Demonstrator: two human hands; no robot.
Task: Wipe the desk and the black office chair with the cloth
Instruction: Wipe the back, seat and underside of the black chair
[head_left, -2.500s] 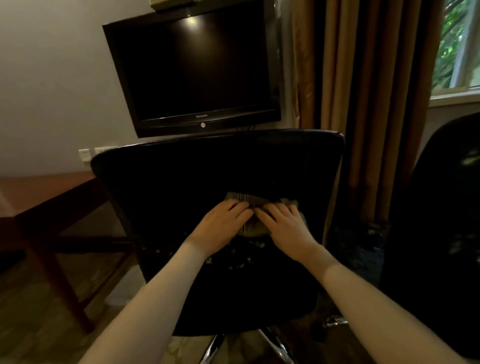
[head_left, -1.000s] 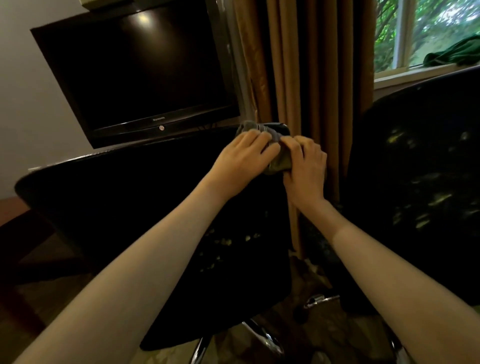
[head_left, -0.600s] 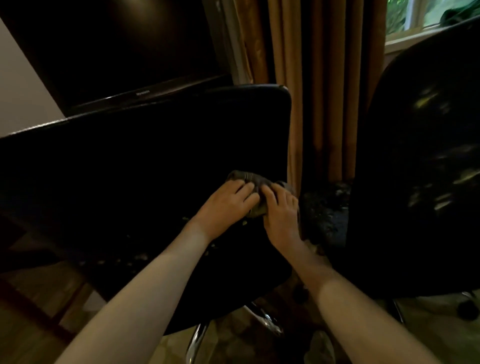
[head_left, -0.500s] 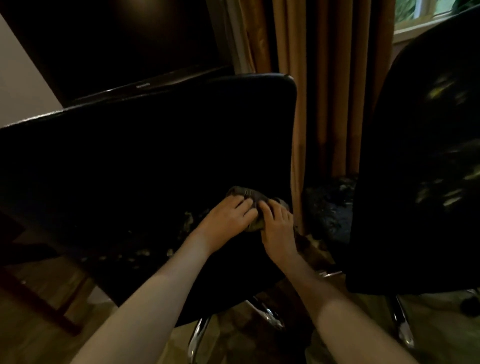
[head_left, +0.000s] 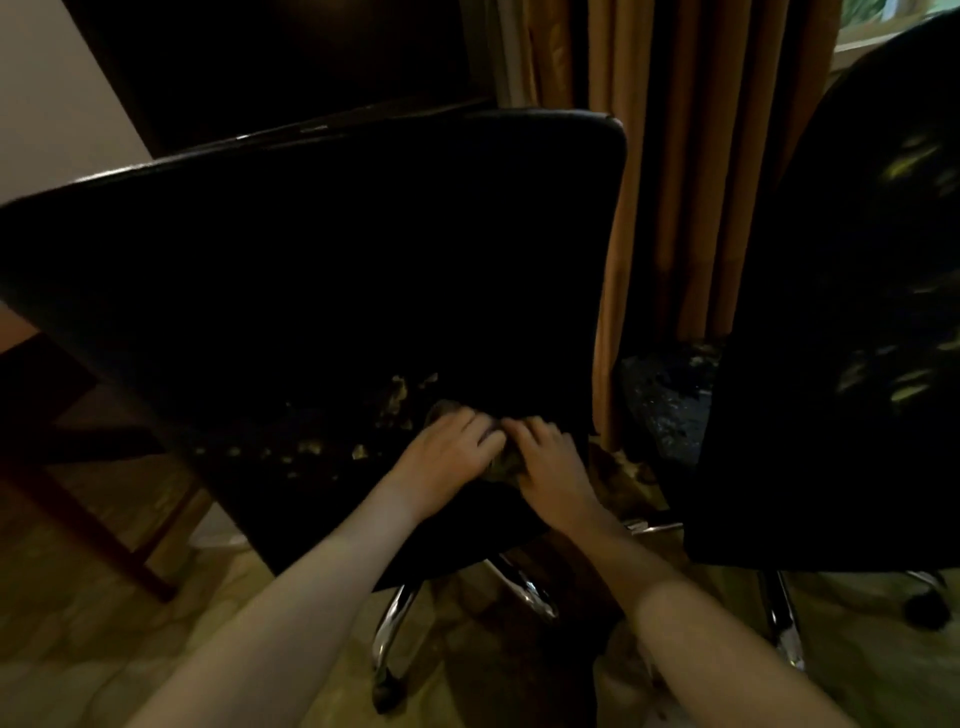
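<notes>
Grey cloth bunched low on black chair back, right side. Left hand and right hand pressing it flat, fingers together on top. Soft, light, likely to bunch; palm pressure holds better than pinching.

A single wide-angle view comes from the person's head, looking forward and steeply down along both bare forearms. It sits close to the back of the black office chair, which fills the middle of the frame. The left hand and right hand appear just below centre. Curtains rise at the upper right, the floor spreads along the bottom, and straight lines bow toward the edges.
</notes>
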